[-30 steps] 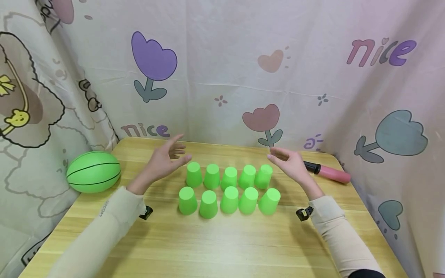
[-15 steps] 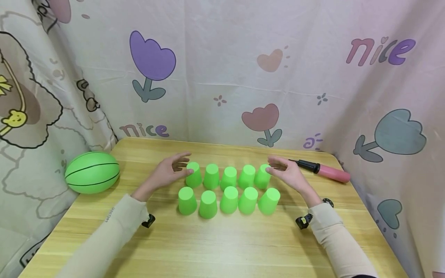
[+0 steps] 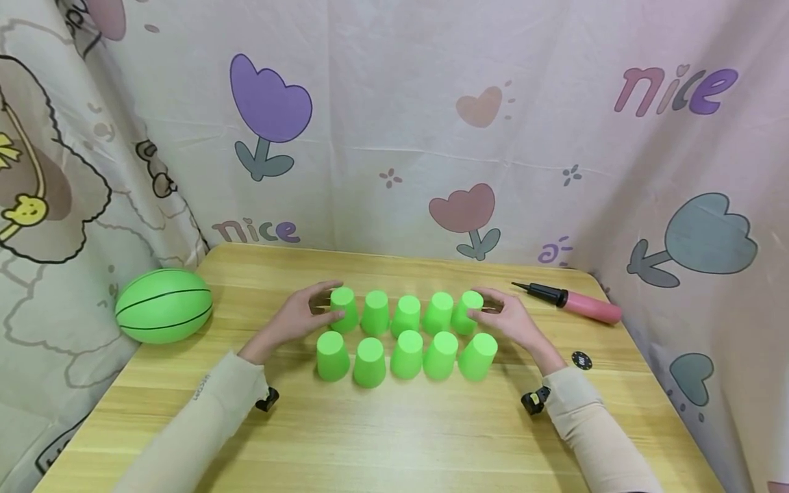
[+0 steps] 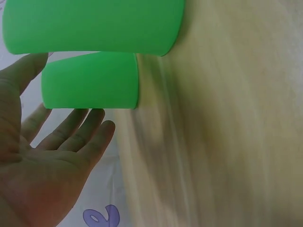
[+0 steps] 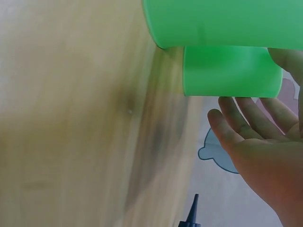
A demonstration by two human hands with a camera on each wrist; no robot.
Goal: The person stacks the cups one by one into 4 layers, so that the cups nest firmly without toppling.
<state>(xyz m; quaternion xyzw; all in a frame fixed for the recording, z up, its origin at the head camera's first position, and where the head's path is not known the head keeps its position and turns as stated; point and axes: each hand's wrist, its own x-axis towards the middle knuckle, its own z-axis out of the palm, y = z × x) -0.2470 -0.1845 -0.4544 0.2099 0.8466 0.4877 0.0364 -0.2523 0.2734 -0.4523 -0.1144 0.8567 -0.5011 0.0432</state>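
Green cups stand upside down on a wooden table in two rows, a back row and a front row. My left hand is at the left end cup of the back row, thumb in front and fingers behind. At the opposite end, my right hand spans the last cup the same way. Both wrist views show the fingers loosely extended beside the end cups; whether they touch is hard to tell. Front-row cups partly block both wrist views.
A green ball with black lines lies at the table's left edge. Back right lies a pink hand pump with a black nozzle. A round black chip is beside the right forearm. A printed curtain hangs behind the table.
Both hands have come down and inward, from above and outside the back row to around its two end cups. The cups have not moved. The black chip has come into view.
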